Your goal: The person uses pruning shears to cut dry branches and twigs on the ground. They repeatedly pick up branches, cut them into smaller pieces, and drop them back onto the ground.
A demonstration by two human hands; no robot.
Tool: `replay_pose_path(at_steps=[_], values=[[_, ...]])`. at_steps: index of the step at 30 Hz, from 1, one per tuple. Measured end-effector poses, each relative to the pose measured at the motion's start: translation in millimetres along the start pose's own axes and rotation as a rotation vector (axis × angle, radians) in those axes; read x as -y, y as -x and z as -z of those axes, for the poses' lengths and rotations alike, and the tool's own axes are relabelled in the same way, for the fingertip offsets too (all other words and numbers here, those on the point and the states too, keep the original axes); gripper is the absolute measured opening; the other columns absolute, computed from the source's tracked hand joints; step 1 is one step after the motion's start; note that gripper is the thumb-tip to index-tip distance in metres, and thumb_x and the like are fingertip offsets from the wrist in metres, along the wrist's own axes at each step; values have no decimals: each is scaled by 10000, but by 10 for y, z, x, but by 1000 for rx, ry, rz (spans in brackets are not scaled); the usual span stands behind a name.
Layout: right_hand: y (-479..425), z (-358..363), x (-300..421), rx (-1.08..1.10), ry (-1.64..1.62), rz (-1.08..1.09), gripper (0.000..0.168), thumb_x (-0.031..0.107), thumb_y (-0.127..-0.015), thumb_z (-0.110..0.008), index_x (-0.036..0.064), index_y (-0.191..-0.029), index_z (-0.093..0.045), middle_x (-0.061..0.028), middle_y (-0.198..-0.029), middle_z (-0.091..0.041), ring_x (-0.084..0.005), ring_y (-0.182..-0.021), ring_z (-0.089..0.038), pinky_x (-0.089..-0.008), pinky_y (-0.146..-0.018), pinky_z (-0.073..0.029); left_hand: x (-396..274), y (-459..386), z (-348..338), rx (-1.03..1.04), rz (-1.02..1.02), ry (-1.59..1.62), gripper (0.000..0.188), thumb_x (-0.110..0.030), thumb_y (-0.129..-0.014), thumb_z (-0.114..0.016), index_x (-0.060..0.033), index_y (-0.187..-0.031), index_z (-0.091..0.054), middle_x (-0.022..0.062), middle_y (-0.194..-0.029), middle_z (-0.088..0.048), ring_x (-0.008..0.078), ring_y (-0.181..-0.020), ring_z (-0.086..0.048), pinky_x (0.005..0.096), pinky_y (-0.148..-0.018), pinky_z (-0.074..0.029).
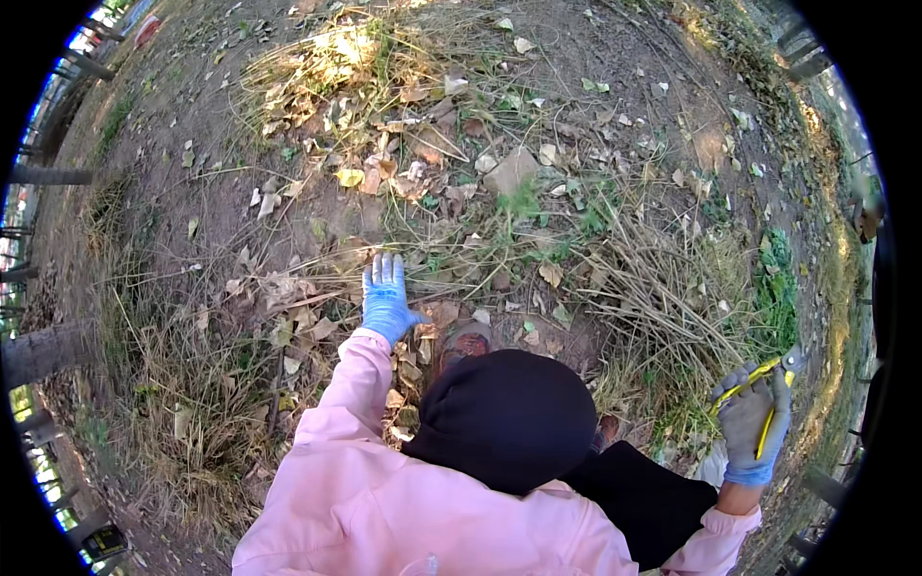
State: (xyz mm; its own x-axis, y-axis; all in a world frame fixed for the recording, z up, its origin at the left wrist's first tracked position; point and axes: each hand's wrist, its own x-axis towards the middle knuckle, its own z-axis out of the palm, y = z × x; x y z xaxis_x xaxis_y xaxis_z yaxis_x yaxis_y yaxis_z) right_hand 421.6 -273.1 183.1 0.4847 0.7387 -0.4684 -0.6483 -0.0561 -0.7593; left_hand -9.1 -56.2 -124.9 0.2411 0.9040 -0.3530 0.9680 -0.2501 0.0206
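Observation:
My left hand (389,301), in a blue and grey work glove, is laid flat with its fingers stretched out. It touches or lies just over dry stalks and weeds (461,277), and holds nothing that I can see. Out to the far right, my right hand (753,417), gloved the same way, grips a pair of pruning shears (769,366) with yellow handles. The handles stand apart and the metal head points up and right. A heap of cut dry stalks (663,288) lies between the hands, with green weeds (776,288) beyond it.
My bent black-clad leg (504,417) rises in the middle, above a shoe (464,342). A flat stone (513,171) and a pile of dry grass (346,65) lie ahead. Tall dry grass (194,425) grows at left. Tree trunks (50,353) line the edges.

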Motion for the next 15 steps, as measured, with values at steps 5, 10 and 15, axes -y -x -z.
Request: replay_pose_path(at_steps=[5,10,15], values=[[0,9,0,39,-11,-9,391,364,-973,-485,-5,-1090,-542,-131,-917,-586,-275,-888,-580,-454,-827,-488,-71,-192,-147,48,41,-60,1339,-612,-557,-816,-5,-1502,-86,200,-1562,-147,350,-1461,-102,478,-1178,-81],[46,-27,-2,65,-8,4,375,361,-972,-491,2,-1066,-546,-125,-912,-584,-271,-888,-580,-454,-827,-489,-82,-405,-80,143,52,-64,1284,-571,-552,-840,-10,-1484,-159,198,-1533,-219,350,-1441,-176,484,-1166,-137],[78,6,39,49,-15,14,359,361,-966,-508,13,-1049,-544,-113,-909,-577,-264,-886,-576,-447,-828,-488,-47,-314,-244,16,56,-28,1192,-525,-603,-831,-39,-1482,-190,164,-1520,-265,327,-1432,-207,469,-1166,-149]])
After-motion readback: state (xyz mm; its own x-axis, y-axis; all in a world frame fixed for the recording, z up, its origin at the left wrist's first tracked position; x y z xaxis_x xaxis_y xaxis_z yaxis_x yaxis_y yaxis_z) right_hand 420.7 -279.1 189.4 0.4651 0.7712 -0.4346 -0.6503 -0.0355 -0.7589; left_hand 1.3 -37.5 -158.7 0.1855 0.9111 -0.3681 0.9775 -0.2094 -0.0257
